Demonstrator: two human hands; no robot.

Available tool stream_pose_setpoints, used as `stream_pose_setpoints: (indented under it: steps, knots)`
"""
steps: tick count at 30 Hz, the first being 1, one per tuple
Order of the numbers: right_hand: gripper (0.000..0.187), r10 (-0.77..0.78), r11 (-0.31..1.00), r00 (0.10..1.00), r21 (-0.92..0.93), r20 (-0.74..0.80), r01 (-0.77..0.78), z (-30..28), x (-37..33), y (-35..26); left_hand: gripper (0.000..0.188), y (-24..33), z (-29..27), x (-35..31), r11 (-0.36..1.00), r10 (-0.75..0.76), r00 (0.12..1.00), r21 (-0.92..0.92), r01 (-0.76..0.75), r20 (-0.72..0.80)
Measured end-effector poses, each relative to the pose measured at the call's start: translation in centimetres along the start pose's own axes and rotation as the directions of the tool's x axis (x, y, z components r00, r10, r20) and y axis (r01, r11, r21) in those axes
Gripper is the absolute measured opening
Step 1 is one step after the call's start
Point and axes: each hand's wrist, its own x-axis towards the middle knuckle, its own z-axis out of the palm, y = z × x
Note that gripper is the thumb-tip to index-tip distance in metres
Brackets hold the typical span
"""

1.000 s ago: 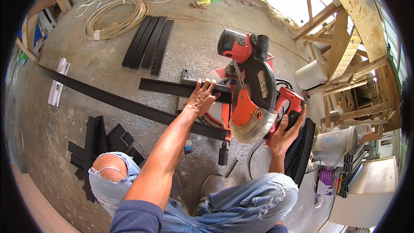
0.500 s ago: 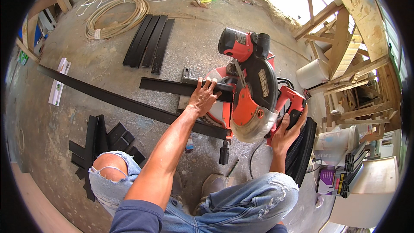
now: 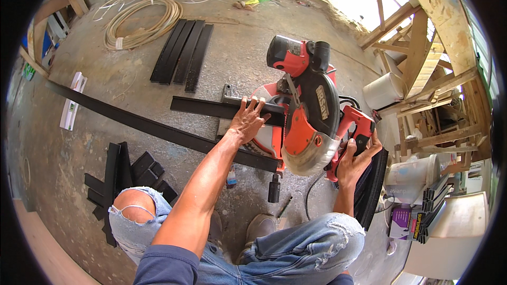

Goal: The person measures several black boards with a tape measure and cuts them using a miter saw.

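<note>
A red and black miter saw (image 3: 317, 106) stands on the floor in front of me, its round blade guard raised over the base. My left hand (image 3: 249, 122) lies over a short black channel strip (image 3: 203, 106), its fingers hooked across the top and holding it on the saw's base beside the blade. On the saw's red handle (image 3: 346, 126) my right hand (image 3: 356, 162) is closed, thumb on the near side. Below my left wrist, a long black strip (image 3: 153, 125) runs from the far left to the saw's near edge.
Several cut black strips (image 3: 182, 55) lie side by side beyond the saw, near a coiled hose (image 3: 142, 24). More black offcuts (image 3: 127, 171) are piled by my left knee. A white level (image 3: 73, 101) lies at left. Buckets (image 3: 412, 177) and timber framing (image 3: 449, 92) line the right.
The fingers of my right hand have shifted slightly on the saw handle. My left hand, the strips and the saw head look the same.
</note>
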Motion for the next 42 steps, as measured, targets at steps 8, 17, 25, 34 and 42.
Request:
stream_pose_setpoints:
  steps: [8, 17, 25, 34, 42]
  knots:
    - [0.05, 0.03, 0.998, 1.0, 0.054, 0.002, -0.03, 0.2, -0.1, -0.5, 0.037, -0.1, 0.3, -0.1, 0.999, -0.005, 1.0, -0.051, 0.006, 0.014]
    - [0.054, 0.071, 0.991, 0.998, 0.11, -0.002, -0.07, 0.2, -0.2, -0.8, 0.039, 0.1, 0.3, 0.0, 1.0, -0.005, 1.0, 0.003, 0.005, 0.014]
    - [0.06, 0.133, 0.991, 0.991, -0.033, 0.034, -0.132, 0.0, 0.1, -2.9, 0.041, -0.2, 0.6, -0.2, 1.0, 0.007, 1.0, -0.003, -0.007, -0.008]
    - [0.056, -0.055, 0.995, 0.998, -0.082, -0.003, 0.054, 0.2, 0.5, -2.4, 0.041, -0.1, 0.6, -0.1, 0.999, 0.016, 1.0, 0.03, -0.016, 0.01]
    - [0.056, 0.018, 1.0, 1.0, -0.018, 0.006, -0.018, 0.1, 0.5, -2.2, 0.041, -0.1, 0.6, 0.1, 0.999, 0.02, 0.999, 0.029, -0.021, 0.036]
